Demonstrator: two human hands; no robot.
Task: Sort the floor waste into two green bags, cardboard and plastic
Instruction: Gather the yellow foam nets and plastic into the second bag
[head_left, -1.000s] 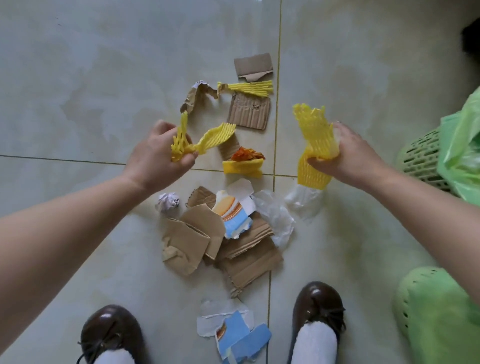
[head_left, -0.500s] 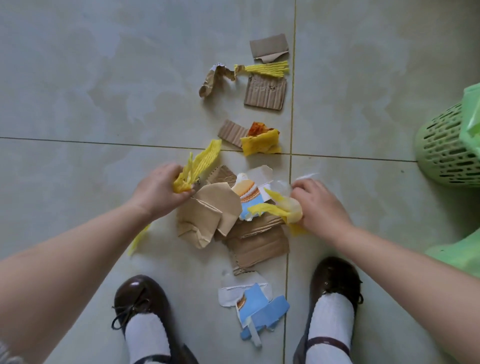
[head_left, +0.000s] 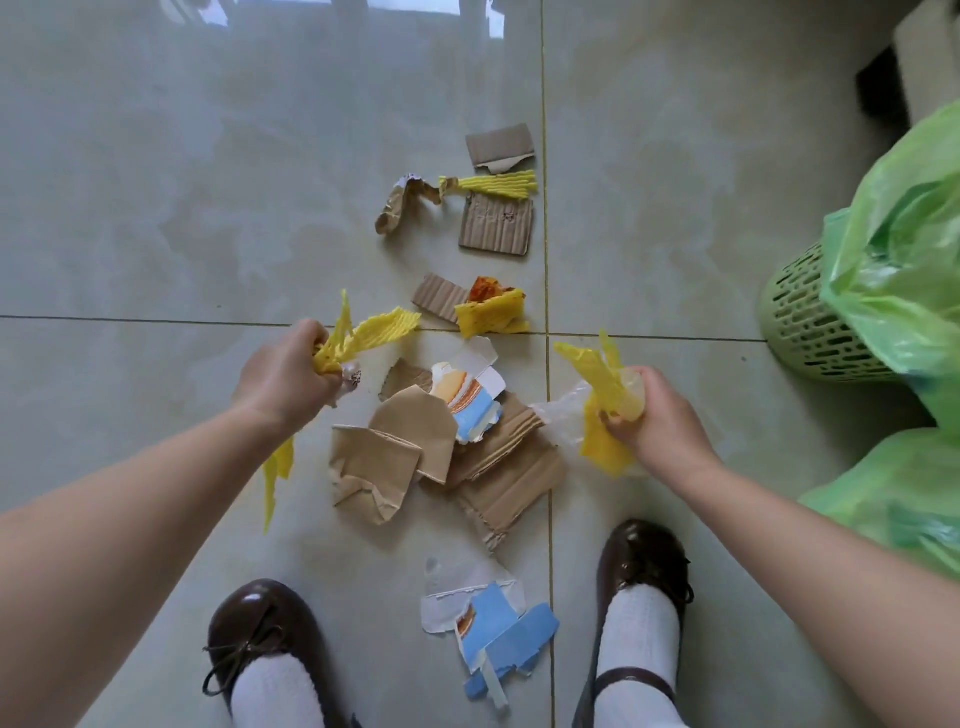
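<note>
My left hand (head_left: 283, 376) grips yellow foam netting (head_left: 369, 332) together with a small white crumpled ball (head_left: 352, 375), left of the waste pile. My right hand (head_left: 657, 415) grips another piece of yellow foam netting (head_left: 597, 379) and a clear plastic film (head_left: 563, 415), right of the pile. Between the hands lie brown cardboard pieces (head_left: 498, 467) and a torn printed carton scrap (head_left: 467, 400). Farther off lie more cardboard (head_left: 496, 226), yellow netting (head_left: 493, 184) and a yellow wrapper (head_left: 491, 312). Two green bags (head_left: 904, 270) (head_left: 893, 493) sit at the right.
A green slotted basket (head_left: 810, 322) holds the upper bag. My two brown shoes (head_left: 260, 623) (head_left: 641, 556) stand at the bottom, with blue and white carton scraps (head_left: 498, 629) between them. Dark furniture (head_left: 883, 93) stands at the top right on the tiled floor.
My right hand went down to the pile and has come up with clear plastic film added to its yellow netting. My left hand dipped and now also holds the white crumpled ball.
</note>
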